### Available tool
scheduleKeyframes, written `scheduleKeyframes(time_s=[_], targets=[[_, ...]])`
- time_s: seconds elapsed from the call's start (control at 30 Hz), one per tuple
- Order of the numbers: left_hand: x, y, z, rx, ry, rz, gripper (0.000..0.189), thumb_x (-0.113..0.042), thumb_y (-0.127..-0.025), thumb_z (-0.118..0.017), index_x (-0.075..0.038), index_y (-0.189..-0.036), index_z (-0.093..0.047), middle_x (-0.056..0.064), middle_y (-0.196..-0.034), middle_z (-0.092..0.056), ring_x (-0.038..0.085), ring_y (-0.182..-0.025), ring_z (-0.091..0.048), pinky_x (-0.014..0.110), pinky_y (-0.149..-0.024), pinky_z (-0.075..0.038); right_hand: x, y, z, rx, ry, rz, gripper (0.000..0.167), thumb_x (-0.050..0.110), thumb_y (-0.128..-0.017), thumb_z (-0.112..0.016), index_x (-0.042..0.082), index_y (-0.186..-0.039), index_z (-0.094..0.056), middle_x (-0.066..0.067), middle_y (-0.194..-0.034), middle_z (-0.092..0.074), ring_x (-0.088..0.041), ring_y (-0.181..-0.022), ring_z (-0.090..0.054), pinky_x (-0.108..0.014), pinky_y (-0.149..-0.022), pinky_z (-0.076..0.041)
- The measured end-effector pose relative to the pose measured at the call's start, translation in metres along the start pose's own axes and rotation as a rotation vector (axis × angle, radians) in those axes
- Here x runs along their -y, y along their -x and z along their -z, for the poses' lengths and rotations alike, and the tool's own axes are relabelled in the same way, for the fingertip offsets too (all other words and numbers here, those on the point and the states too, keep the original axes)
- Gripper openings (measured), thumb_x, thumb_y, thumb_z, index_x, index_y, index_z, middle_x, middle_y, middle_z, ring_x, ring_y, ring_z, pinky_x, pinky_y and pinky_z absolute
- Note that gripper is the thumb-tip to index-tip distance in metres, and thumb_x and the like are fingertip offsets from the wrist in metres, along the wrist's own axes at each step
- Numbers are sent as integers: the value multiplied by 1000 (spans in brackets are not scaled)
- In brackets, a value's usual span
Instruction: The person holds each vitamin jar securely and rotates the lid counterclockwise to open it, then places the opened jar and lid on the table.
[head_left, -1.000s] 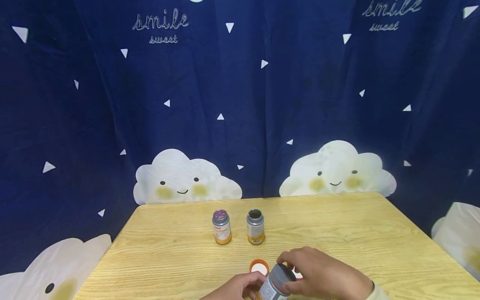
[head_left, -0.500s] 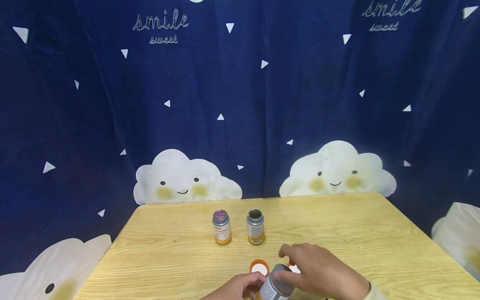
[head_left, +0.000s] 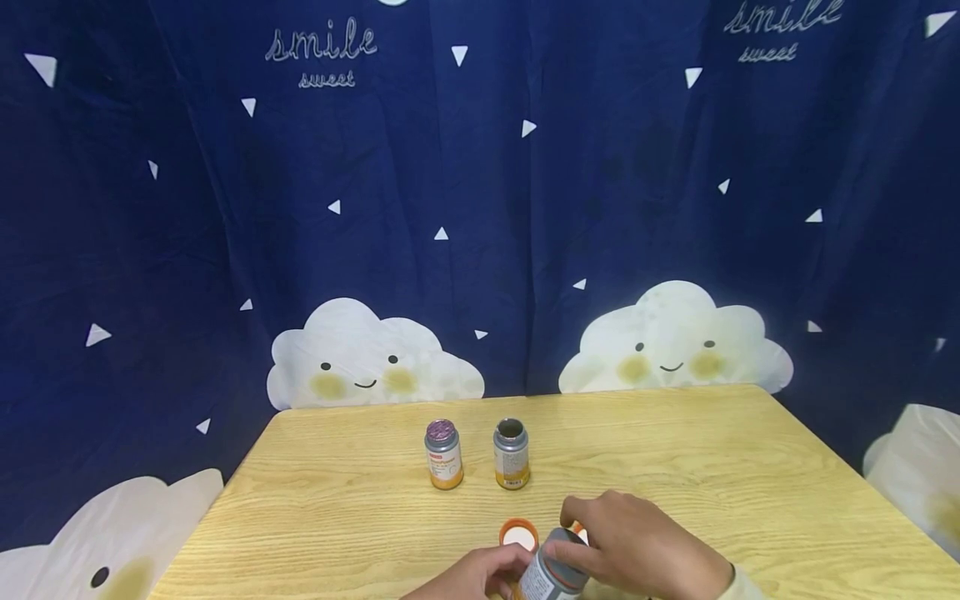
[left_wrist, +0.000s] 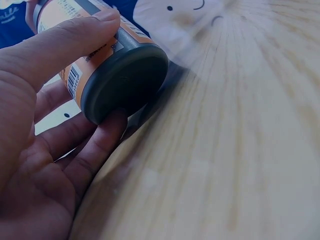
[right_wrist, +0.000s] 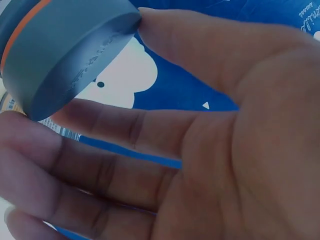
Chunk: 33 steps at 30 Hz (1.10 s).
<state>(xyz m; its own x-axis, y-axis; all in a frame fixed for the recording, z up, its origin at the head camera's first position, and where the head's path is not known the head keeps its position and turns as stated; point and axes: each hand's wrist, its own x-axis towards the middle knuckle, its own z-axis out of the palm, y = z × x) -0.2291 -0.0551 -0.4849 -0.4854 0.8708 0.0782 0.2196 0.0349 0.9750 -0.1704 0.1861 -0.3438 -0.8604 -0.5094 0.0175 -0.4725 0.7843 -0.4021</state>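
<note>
My left hand (head_left: 465, 577) grips the body of a tilted pill bottle (head_left: 538, 583) near the front of the table. In the left wrist view, thumb and fingers wrap the lower part of the bottle (left_wrist: 100, 55), whose dark base faces the camera. My right hand (head_left: 641, 546) pinches the bottle's grey screw cap (right_wrist: 55, 60), thumb on one side and fingertips on the other. An orange thin band runs below the cap. Just behind the bottle lies an orange-rimmed cap (head_left: 518, 533), white inside up. A second orange-rimmed cap (head_left: 582, 534) is mostly hidden by my right hand.
Two uncapped bottles stand upright farther back on the wooden table (head_left: 337, 500). The left bottle (head_left: 444, 458) has a purplish shiny top; the right bottle (head_left: 512, 458) shows a dark mouth. A blue curtain (head_left: 480, 167) with clouds hangs behind the table.
My right hand has turned about the cap and shifted its grip, its thumb now farther left across the cap. My left hand and the bottle have barely moved.
</note>
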Motion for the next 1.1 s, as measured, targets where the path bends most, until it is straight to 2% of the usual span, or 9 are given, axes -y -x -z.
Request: scheduleKeyframes(time_s=[0.33,0.5,0.7,0.97,1.1], targets=[[-2,0,1,8,14,14,49,-21,-89,-68,-7,-133,-51,-10,-121,-60,4,-106,-56,25,-91,-47,0,-2,0,36,-97,92,24,45,-90,-63,21,-91,-63,18,-69,-53,1,-59,-47,-21,-53,-41],[-2,0,0,7,8,12,50,-21,-89,-68,-7,-133,-50,-11,-120,-60,4,-106,-55,24,-91,-47,-1,-2,2,63,-107,105,21,38,-89,-67,20,-97,-65,19,-75,-55,1,-63,-49,-21,-57,-43],[-3,0,0,0,15,2,49,-14,-87,-68,-2,-131,-50,-11,-118,-60,3,-105,-55,24,-90,-47,3,-1,9,125,-131,98,22,33,-85,-73,24,-105,-66,21,-85,-57,-1,-73,-52,-21,-64,-46],[-3,-1,1,9,25,4,51,-15,-87,-68,-1,-132,-49,-12,-115,-60,3,-105,-55,23,-90,-47,5,-1,8,103,-114,146,26,17,-83,-76,28,-104,-66,23,-87,-57,1,-75,-53,-20,-66,-46],[-2,0,0,7,19,10,51,-16,-87,-68,-1,-132,-49,-12,-116,-60,2,-104,-55,23,-89,-47,5,1,8,101,-107,147,31,15,-82,-75,28,-108,-65,23,-88,-57,1,-76,-53,-20,-66,-46]])
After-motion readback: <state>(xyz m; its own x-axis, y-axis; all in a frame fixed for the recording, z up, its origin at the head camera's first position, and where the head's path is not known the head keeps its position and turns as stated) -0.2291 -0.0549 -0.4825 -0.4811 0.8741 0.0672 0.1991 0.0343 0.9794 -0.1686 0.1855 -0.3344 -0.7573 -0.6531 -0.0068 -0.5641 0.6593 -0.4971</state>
